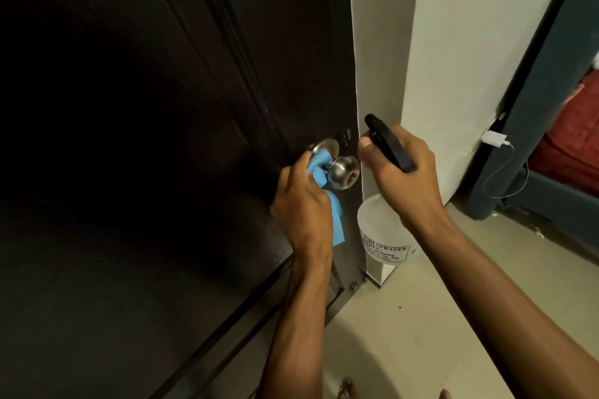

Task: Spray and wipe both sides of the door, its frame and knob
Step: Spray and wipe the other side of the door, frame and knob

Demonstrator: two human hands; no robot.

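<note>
My worry is the blue cloth [97, 172] slipping off the smooth steel knob [117, 171], leaving its back unwiped. My left hand [299, 207] grips the cloth against the knob on the dark door [162, 107]; my right hand [402, 172], just beside, holds the spray bottle [384, 236], trigger finger ready.
</note>
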